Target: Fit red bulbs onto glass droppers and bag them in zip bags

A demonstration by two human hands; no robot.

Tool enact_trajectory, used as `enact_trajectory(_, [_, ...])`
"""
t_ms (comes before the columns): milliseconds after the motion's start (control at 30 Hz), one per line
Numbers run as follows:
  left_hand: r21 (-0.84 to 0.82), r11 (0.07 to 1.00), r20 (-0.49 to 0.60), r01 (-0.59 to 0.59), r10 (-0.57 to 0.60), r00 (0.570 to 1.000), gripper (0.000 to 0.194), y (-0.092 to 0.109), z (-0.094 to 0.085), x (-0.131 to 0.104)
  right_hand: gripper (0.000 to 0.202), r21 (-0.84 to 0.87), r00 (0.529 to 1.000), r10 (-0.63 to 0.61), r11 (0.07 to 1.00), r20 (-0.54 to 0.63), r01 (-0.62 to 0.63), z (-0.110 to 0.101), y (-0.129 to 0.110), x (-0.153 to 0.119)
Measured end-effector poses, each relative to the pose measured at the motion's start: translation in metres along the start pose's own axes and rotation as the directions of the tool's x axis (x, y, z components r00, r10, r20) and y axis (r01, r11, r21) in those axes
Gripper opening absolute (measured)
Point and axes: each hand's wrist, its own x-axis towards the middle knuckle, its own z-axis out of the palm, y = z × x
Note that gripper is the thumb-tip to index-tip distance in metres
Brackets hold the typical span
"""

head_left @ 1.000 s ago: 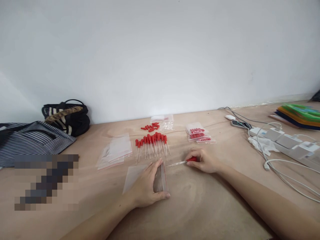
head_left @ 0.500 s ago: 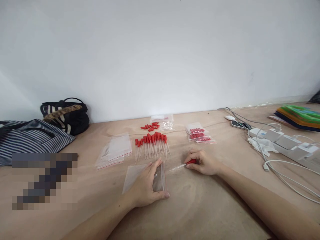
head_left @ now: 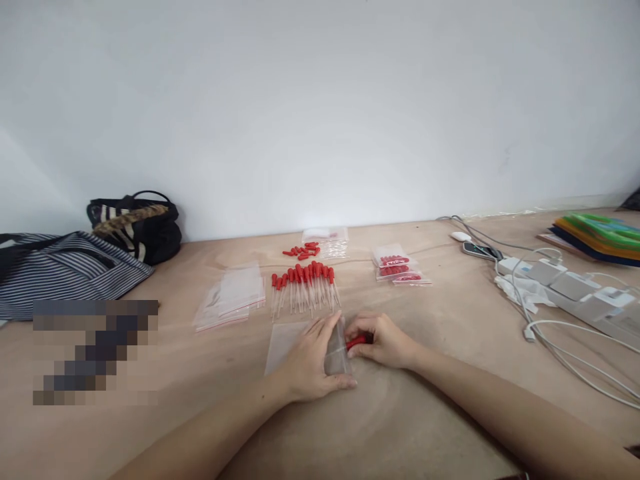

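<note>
My left hand (head_left: pixel 317 360) rests with thumb and fingers spread on a clear zip bag (head_left: pixel 281 343) lying on the table. My right hand (head_left: pixel 383 341) pinches the red bulb of a dropper (head_left: pixel 357 343), whose clear stem points left into the bag's open end. Just behind the bag lies a row of red-topped droppers (head_left: pixel 306 283) with their clear stems towards me. Flat zip bags (head_left: pixel 235 293) are stacked to their left. Bags with red bulbs inside (head_left: pixel 395 267) lie behind my right hand.
Loose red bulbs (head_left: pixel 303 251) and more clear bags (head_left: pixel 333 245) lie near the wall. A power strip with white chargers (head_left: pixel 575 287) and cables is at right, beside coloured folders (head_left: pixel 600 233). Striped fabric (head_left: pixel 75 273) and a black bag (head_left: pixel 155 233) sit at left.
My right hand has moved left with the dropper, bringing its stem into the bag's opening. My left hand and the bag have shifted slightly right.
</note>
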Motion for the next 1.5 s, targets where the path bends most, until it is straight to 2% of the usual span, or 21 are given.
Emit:
enact_trajectory(100, [0.084,0.996,-0.028,-0.034,0.036,0.999,0.097,-0.007,-0.009,-0.009,0.031,0.009,0.996,0.086,0.996,-0.024,-0.086,-0.008,0.006,-0.003])
enact_trajectory(200, [0.134,0.989,0.0,-0.06,0.061,0.998,0.074,-0.024,-0.024,-0.029,0.024,-0.031,0.998,0.06,0.998,0.005,-0.06,-0.016,0.011,-0.004])
enact_trajectory(300, [0.151,0.988,0.083,-0.044,0.031,0.996,0.064,-0.041,-0.037,-0.049,0.018,-0.04,0.999,0.036,0.999,0.035,-0.035,-0.017,0.013,-0.003])
enact_trajectory(400, [0.155,0.988,0.121,0.011,-0.03,0.992,0.058,-0.046,-0.04,-0.058,0.016,-0.041,0.999,0.041,0.998,0.035,-0.039,-0.013,0.009,-0.001])
enact_trajectory(567, [0.142,0.988,0.128,0.068,-0.086,0.988,0.058,-0.033,-0.033,-0.046,0.02,-0.04,0.997,0.064,0.997,-0.041,-0.065,-0.007,0.0,-0.001])
enact_trajectory(733, [0.087,0.996,0.076,0.034,-0.041,0.996,0.056,-0.024,-0.024,-0.033,0.021,-0.041,0.99,0.094,0.994,-0.105,-0.099,0.001,-0.001,0.001])
enact_trajectory(900, [0.062,0.998,0.053,0.015,-0.018,0.998,0.055,-0.025,-0.02,-0.031,0.022,-0.096,0.981,0.177,0.978,-0.08,-0.185,0.009,-0.001,0.007])
enact_trajectory(1000, [0.052,0.998,0.052,0.027,-0.029,0.998,0.056,-0.025,-0.02,-0.032,0.022,-0.139,0.983,0.179,0.973,-0.033,-0.182,0.008,-0.001,0.007])
enact_trajectory(1067, [0.043,0.998,0.051,0.034,-0.037,0.998,0.056,-0.026,-0.021,-0.033,0.022,-0.063,0.988,0.155,0.986,0.016,-0.154,0.003,0.003,0.007])
enact_trajectory(1133, [0.04,0.998,0.053,0.042,-0.044,0.998,0.052,-0.027,-0.022,-0.034,0.023,0.087,0.986,0.164,0.983,0.013,-0.164,-0.006,0.011,0.01])
enact_trajectory(1200, [0.046,0.997,0.048,0.058,-0.06,0.997,0.045,-0.029,-0.021,-0.036,0.023,0.196,0.963,0.257,0.951,-0.081,-0.238,-0.016,0.022,0.02])
enact_trajectory(1300, [0.066,0.994,0.031,0.086,-0.088,0.996,0.041,-0.032,-0.02,-0.036,0.019,0.176,0.856,0.427,0.904,-0.291,-0.391,-0.026,0.039,0.047])
enact_trajectory(1400, [0.091,0.991,0.01,0.095,-0.096,0.995,0.041,-0.034,-0.021,-0.037,0.017,0.185,0.826,0.448,0.894,-0.341,-0.409,-0.025,0.049,0.083])
enact_trajectory(1500, [0.1,0.99,-0.017,0.102,-0.101,0.995,0.042,-0.036,-0.024,-0.039,0.023,0.201,0.789,0.496,0.868,-0.363,-0.454,-0.013,0.055,0.112])
